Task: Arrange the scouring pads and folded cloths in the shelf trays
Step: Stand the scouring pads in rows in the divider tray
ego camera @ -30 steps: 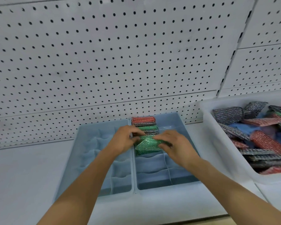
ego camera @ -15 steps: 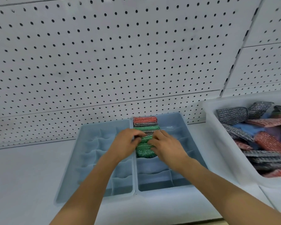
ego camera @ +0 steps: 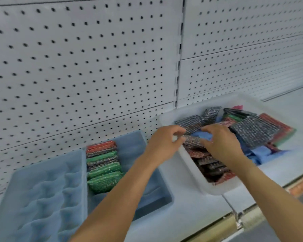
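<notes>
White pegboard (ego camera: pixel 77 58) fills the back wall above a pale shelf (ego camera: pixel 191 215), and the whole view is soft with motion blur. At far left sits a blue divided tray (ego camera: pixel 42 189), its wavy compartments holding nothing that can be made out; its near end is cut off by the bottom edge. Just beside it a second blue tray (ego camera: pixel 135 145) carries a row of scouring pads (ego camera: pixel 103 165) standing on edge in its left column, red at the back, then dark and green ones toward the front. The left forearm crosses over this tray's right column and hides much of it.

The left hand (ego camera: pixel 164 142) hovers at the near-left wall of a white bin (ego camera: pixel 187 163), fingers curled; whether it pinches the dark glittery pad just beside its fingertips cannot be told. The right hand (ego camera: pixel 220 144) is inside the bin with fingers bent down onto a blue cloth (ego camera: pixel 202 135), though blur hides whether it truly grips it. Around the hands lies a loose heap of silver, red and green pads (ego camera: pixel 252 131) over more blue cloth. The bin's right part is washed out and hard to trace.
</notes>
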Available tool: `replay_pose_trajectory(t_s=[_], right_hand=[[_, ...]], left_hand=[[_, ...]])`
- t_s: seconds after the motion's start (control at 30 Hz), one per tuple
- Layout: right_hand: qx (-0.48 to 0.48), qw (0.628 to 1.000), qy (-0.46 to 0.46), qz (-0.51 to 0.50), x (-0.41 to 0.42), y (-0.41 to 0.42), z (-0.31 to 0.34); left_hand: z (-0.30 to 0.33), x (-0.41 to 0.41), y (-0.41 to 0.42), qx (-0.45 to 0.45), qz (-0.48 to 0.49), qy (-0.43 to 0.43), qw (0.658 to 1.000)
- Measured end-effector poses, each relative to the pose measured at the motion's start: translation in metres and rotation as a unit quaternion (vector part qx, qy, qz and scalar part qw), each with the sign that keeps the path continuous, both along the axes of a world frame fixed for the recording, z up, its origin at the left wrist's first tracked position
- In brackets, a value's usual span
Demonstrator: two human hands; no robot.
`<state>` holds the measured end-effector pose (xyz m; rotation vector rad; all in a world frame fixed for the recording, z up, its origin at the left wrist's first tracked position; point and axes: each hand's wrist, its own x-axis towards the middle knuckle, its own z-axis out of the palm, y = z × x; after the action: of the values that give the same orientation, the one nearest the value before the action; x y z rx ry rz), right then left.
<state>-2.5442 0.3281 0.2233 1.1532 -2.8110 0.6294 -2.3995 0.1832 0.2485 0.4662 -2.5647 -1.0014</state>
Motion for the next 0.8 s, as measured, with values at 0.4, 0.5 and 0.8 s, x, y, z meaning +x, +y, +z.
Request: replay_pose_trajectory(t_s=[0.4, 0.5, 0.8], right_hand=[[0.203, 0.975, -0.064, -0.064, -0.046, 0.024, -0.007], [0.207, 0.973, 0.006, -0.107, -0.037, 0.025, 0.008], [-0.116, 0.981, 0.146, -0.06, 0.014, 0.006, 0.052]], left_hand=[[-0.02, -0.084, 0.007, -0.324, -0.046, -0.216, 0.92], [-0.013, -0.074, 0.002, -0.301, -0.025, -0.17, 0.938], [0.016, 0.044, -0.01, -0.016, 0.144, 0.123, 0.982]])
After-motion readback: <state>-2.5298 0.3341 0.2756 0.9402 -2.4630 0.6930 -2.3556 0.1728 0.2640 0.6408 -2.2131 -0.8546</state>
